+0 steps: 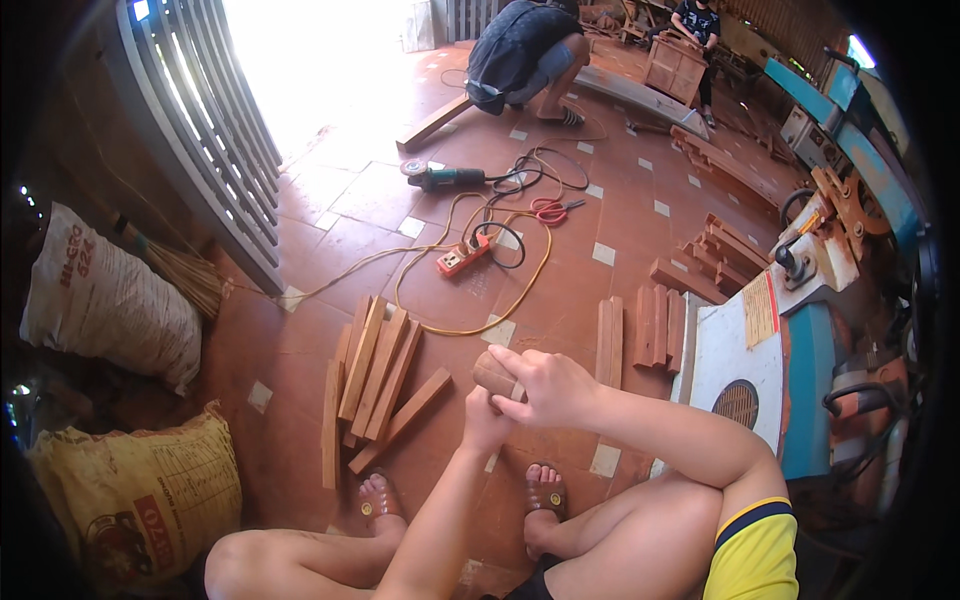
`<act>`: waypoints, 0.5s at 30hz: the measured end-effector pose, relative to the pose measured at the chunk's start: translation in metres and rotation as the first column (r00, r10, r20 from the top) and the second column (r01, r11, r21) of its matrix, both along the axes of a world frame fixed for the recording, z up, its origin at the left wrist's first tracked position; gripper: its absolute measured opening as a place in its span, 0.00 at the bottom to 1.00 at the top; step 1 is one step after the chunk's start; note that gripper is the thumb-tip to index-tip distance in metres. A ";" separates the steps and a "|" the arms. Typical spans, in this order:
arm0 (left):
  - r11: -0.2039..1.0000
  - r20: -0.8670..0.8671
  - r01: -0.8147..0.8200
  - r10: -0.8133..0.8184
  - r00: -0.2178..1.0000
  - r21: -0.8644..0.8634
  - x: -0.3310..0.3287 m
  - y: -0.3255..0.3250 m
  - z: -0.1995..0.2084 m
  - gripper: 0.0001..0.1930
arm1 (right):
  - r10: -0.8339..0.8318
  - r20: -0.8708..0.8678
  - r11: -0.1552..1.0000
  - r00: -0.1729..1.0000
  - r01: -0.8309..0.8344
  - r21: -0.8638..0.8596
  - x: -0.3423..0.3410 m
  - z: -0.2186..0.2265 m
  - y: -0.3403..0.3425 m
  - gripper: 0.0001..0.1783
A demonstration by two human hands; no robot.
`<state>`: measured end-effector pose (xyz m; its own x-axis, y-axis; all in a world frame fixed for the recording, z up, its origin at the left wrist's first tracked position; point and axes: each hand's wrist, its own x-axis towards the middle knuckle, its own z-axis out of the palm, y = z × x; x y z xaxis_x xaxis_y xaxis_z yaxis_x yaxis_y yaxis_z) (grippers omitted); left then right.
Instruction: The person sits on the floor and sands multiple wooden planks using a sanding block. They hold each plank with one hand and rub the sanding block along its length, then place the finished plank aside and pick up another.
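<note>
wooden block, short and brown with rounded ends, sits between both hands above the tiled floor; the right hand curls its fingers over the top, the left hand grips it from below. flat reddish wood slats lie fanned just left of the hands. far left, a white sack with red print and a yellow sack slump by the wall
</note>
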<state>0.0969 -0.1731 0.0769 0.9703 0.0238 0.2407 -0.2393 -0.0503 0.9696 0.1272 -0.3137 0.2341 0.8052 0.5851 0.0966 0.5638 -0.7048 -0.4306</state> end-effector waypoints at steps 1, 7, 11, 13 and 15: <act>1.000 -0.009 0.003 -0.002 1.000 0.029 0.004 0.006 -0.004 0.18 | 0.016 0.004 1.000 1.000 -0.016 -0.005 -0.002 0.001 0.000 0.45; 0.970 -0.203 -0.080 0.032 0.979 -0.230 0.019 0.020 -0.003 0.16 | 0.040 0.052 0.999 0.998 -0.042 0.027 -0.005 -0.002 0.004 0.45; 0.999 0.042 0.016 -0.014 0.999 -0.035 0.007 -0.002 -0.004 0.16 | 0.032 0.067 0.999 0.997 -0.035 0.038 0.000 -0.006 0.006 0.44; 0.998 -0.034 0.024 -0.026 0.999 -0.062 0.010 0.003 0.001 0.15 | 0.038 0.066 0.999 0.997 -0.040 0.036 0.001 -0.006 0.004 0.44; 0.994 -0.139 -0.023 0.009 0.990 -0.104 0.015 0.012 0.008 0.13 | 0.046 0.069 0.998 0.997 -0.049 0.039 -0.001 -0.006 0.005 0.44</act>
